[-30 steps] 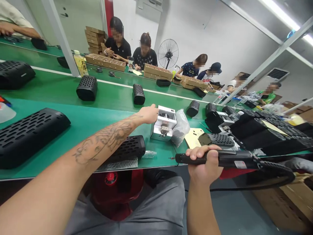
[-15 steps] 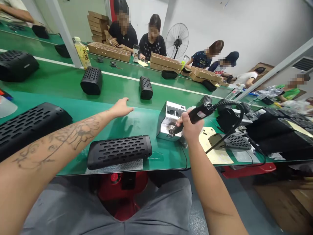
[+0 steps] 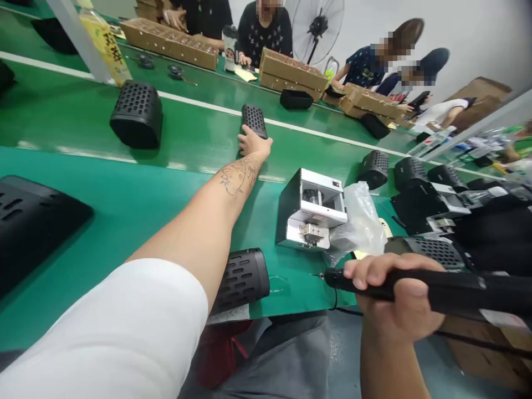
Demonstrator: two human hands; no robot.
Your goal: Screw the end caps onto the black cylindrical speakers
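Observation:
My left hand (image 3: 254,143) reaches far over the bench, its fingers around the near end of a black perforated speaker housing (image 3: 253,118) lying on the green belt. My right hand (image 3: 399,293) grips a black electric screwdriver (image 3: 449,288), held level with its bit pointing left. Something small, perhaps a screw, sits at the bit's tip. Left of the screwdriver stands a white and black screw feeder (image 3: 318,208). Partly hidden under my left arm, another slotted speaker housing (image 3: 245,277) lies at the bench's front edge.
Further housings lie on the belt, one at left (image 3: 137,113) and several at right. A clear plastic bag (image 3: 361,221) leans beside the feeder. A slanted metal post (image 3: 85,44) and a yellow bottle (image 3: 106,44) stand at left. Co-workers sit across the belt behind cardboard trays (image 3: 168,41).
My left hand has moved forward and right onto the housing on the belt. My right hand has drawn the screwdriver away from the feeder, toward me and right. The view has shifted.

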